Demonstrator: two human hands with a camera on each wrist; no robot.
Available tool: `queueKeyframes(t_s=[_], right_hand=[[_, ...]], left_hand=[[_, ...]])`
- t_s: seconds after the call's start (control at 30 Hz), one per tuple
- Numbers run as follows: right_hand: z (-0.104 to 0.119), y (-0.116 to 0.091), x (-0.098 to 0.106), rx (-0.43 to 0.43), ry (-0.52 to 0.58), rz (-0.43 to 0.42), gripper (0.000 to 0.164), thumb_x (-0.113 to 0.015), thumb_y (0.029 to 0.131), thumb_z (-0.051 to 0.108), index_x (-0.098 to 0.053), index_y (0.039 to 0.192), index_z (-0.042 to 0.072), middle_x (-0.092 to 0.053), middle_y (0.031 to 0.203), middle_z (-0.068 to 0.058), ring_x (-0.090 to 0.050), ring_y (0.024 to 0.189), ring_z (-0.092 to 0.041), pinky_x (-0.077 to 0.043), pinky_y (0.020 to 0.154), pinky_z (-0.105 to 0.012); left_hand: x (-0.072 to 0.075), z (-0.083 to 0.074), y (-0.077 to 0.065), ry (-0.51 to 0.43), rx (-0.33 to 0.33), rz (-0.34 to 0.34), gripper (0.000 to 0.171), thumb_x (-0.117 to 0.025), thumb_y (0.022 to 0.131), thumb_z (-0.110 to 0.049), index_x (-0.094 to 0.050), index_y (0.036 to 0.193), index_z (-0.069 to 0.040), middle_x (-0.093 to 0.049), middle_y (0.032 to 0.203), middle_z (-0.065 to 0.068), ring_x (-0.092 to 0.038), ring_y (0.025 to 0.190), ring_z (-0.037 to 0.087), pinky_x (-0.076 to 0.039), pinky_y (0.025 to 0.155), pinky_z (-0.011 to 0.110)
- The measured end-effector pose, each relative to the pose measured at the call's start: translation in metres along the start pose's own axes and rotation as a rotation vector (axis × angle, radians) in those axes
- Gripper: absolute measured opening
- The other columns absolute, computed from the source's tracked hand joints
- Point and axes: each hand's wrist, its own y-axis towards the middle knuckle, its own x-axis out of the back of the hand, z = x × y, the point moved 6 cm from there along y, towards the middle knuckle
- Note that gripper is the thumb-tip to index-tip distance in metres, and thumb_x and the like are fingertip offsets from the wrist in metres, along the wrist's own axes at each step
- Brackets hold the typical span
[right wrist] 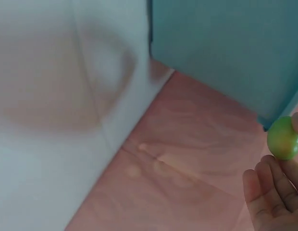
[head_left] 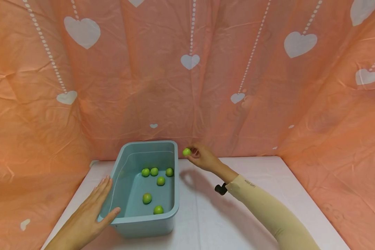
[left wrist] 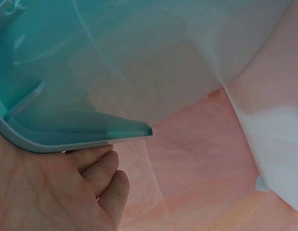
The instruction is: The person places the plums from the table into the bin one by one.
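Note:
A blue-grey plastic tub (head_left: 176,194) stands on the white surface with several small, round green fruits (head_left: 147,198) on its floor. Just outside the tub's right rim, my right hand (head_left: 203,158) pinches another small green fruit (head_left: 186,152) between thumb and fingers, above the surface. In the right wrist view this held fruit (right wrist: 283,138) looks smooth and oval with a faint orange tinge; the other fingers are loosely bent below it. My left hand (head_left: 89,211) rests against the tub's left rim, its fingers extended. From beneath, the left wrist view shows that hand (left wrist: 53,187) touching the rim.
Orange-pink sheeting (head_left: 162,97) with white hearts hangs behind and on both sides. The white surface (head_left: 256,180) stretches right of the tub, under my right forearm. A small black device (head_left: 221,189) sits at my right wrist.

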Motion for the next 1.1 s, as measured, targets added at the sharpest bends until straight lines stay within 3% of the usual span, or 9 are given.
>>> queueKeyframes(t_s=[0.33, 0.77, 1.0, 1.1], right_hand=[[0.029, 0.007, 0.008, 0.055, 0.000, -0.012, 0.032, -0.083, 0.094, 0.012, -0.072, 0.122, 0.003, -0.071, 0.107, -0.007, -0.068, 0.095, -0.025, -0.060, 0.084, -0.034], [0.065, 0.015, 0.000, 0.119, 0.054, -0.010, 0.035, -0.086, 0.093, 0.014, -0.072, 0.123, 0.002, -0.069, 0.108, -0.007, -0.068, 0.096, -0.020, -0.060, 0.084, -0.030], [0.082, 0.017, -0.011, 0.145, 0.128, 0.076, 0.034, -0.085, 0.093, 0.009, -0.072, 0.124, 0.002, -0.069, 0.109, -0.008, -0.070, 0.100, -0.028, -0.063, 0.087, -0.043], [0.088, 0.018, -0.016, 0.166, 0.135, 0.121, 0.035, -0.085, 0.094, 0.010, -0.071, 0.125, 0.001, -0.070, 0.110, -0.008, -0.070, 0.101, -0.028, -0.063, 0.088, -0.042]], left_hand=[[0.000, 0.000, -0.001, -0.004, 0.004, -0.002, 0.093, -0.078, 0.099, -0.039, -0.030, 0.167, 0.002, -0.023, 0.177, 0.017, 0.000, 0.162, 0.003, 0.005, 0.119, 0.007], [0.000, 0.002, 0.001, -0.003, 0.034, 0.031, 0.093, -0.075, 0.101, -0.042, -0.028, 0.168, 0.002, -0.021, 0.177, 0.016, 0.000, 0.163, 0.007, 0.006, 0.116, 0.005], [0.000, 0.001, 0.000, -0.004, 0.027, 0.029, 0.094, -0.076, 0.101, -0.042, -0.027, 0.168, 0.001, -0.020, 0.178, 0.016, 0.000, 0.163, 0.006, 0.006, 0.116, 0.005], [0.001, 0.001, 0.000, 0.001, 0.020, 0.023, 0.094, -0.076, 0.100, -0.041, -0.028, 0.168, 0.002, -0.021, 0.177, 0.016, 0.002, 0.163, 0.004, 0.006, 0.117, 0.006]])
